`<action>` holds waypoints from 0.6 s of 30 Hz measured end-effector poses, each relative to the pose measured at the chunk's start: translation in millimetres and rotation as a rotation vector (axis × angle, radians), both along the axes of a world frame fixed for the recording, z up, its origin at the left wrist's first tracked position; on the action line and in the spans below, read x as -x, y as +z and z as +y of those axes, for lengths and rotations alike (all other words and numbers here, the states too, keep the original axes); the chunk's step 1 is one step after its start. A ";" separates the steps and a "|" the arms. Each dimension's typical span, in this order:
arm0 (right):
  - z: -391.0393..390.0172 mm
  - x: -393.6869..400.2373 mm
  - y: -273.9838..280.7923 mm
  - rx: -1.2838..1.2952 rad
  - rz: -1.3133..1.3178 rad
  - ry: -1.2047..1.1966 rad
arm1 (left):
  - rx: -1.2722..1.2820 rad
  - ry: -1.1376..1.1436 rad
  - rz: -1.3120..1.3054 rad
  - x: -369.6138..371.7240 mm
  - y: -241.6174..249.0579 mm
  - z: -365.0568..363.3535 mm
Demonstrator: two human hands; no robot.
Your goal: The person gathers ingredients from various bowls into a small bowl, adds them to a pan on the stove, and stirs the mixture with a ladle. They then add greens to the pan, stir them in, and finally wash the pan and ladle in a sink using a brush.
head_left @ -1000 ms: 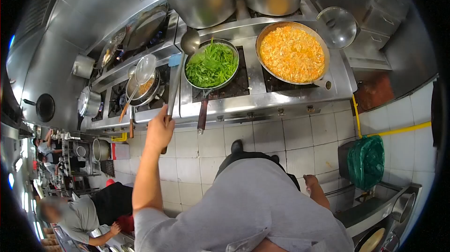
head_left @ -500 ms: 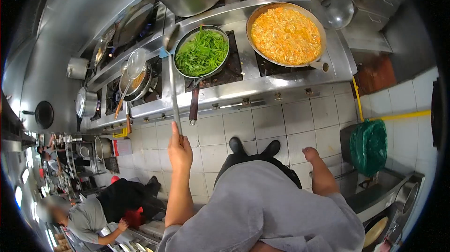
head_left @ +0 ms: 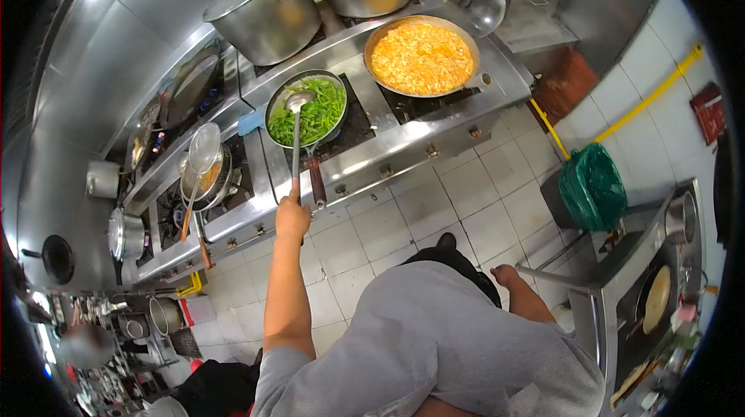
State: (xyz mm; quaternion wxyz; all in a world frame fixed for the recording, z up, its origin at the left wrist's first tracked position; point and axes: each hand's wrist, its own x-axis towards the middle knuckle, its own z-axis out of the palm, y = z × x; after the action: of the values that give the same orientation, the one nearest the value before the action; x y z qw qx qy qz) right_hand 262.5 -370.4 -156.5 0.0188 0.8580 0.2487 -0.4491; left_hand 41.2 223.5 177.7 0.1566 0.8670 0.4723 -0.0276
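My left hand is wrapped round the handle of a long metal ladle. The ladle's bowl rests on chopped green vegetables in a frying pan on the stove. The pan's dark handle points toward me, just right of the ladle, and my hand is not on it. Down at my right side, my right hand hangs with its fingers curled and nothing visible in them. It is nearest to the corner of a metal counter.
A wide pan of orange food sits right on the stove; large pots stand behind. At left are a strainer over a pan and a lidded pot. A green-bagged bin stands right. Another person is lower left.
My left hand has moved the ladle from beside the frying pan onto the greens. My view has turned and shifted, with more of the right-hand counter showing. My right hand still hangs at my side.
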 end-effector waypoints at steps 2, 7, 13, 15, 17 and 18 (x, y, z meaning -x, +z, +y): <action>-30.7 43.1 -8.3 0.037 0.033 0.148 | 0.240 0.132 -0.276 12.8 -7.0 6.7; -89.5 166.4 -6.6 -0.093 -0.028 -0.581 | 0.950 0.964 -1.399 57.0 -82.6 35.1; -119.7 326.3 45.7 -0.060 -0.053 -0.956 | 1.189 0.909 -0.714 65.7 -302.1 37.2; -130.4 381.8 57.8 0.081 -0.036 -0.925 | 1.208 0.882 -0.590 38.2 -334.3 37.7; -150.6 432.5 48.7 0.229 0.153 -0.794 | 1.038 0.801 -0.556 -0.9 -317.2 24.0; -161.2 453.3 44.6 0.351 0.314 -0.631 | 1.051 0.825 -0.563 -14.6 -329.8 33.8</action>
State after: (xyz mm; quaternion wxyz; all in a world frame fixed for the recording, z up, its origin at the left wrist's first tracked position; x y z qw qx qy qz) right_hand -190.8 -531.6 -111.9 -0.0123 0.7968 -0.1080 -0.5944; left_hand 55.8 257.3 -152.1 0.6661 0.4026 0.6269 0.0346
